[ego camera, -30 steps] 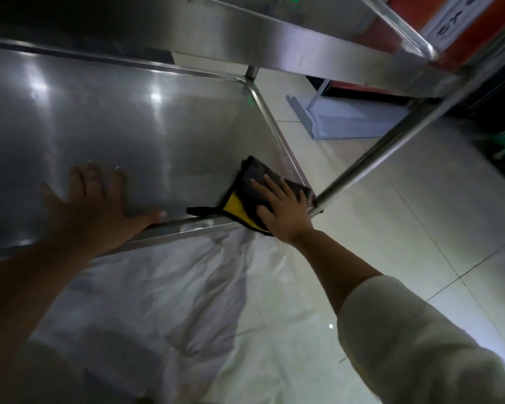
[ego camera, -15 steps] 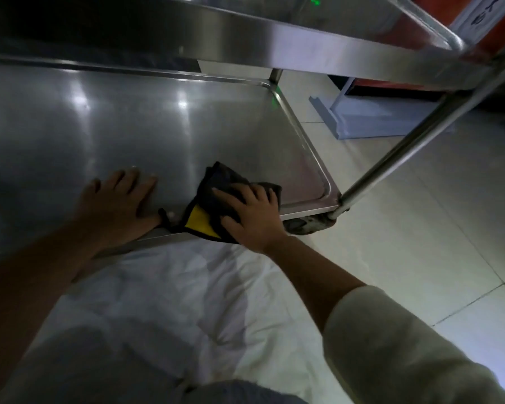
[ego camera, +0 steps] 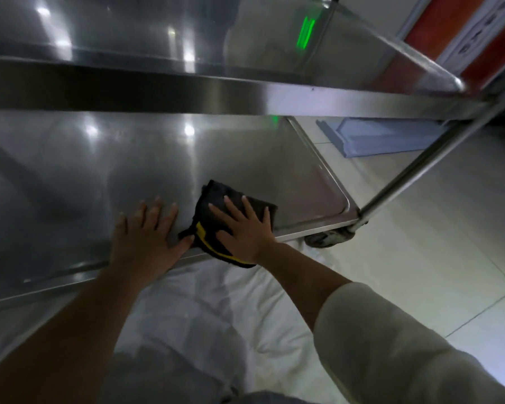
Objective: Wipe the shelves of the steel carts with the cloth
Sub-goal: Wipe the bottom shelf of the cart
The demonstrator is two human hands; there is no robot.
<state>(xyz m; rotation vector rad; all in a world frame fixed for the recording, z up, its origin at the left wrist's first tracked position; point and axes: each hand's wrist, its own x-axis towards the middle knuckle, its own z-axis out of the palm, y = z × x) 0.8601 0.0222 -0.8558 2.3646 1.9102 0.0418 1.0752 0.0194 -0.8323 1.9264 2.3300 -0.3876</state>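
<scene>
The right hand (ego camera: 247, 228) lies flat with fingers spread, pressing the cloth (ego camera: 216, 220) onto the lower shelf (ego camera: 129, 170) of the steel cart, near its front edge. The cloth is dark with a yellow band, and its near end hangs over the shelf's front lip. The left hand (ego camera: 146, 237) rests flat on the shelf just beside the cloth, fingers straight and thumb touching the cloth's corner. An upper shelf (ego camera: 187, 94) spans above. At the cart's right corner stand a post (ego camera: 420, 167) and a wheel (ego camera: 324, 239) on the tiled floor (ego camera: 435, 243).
</scene>
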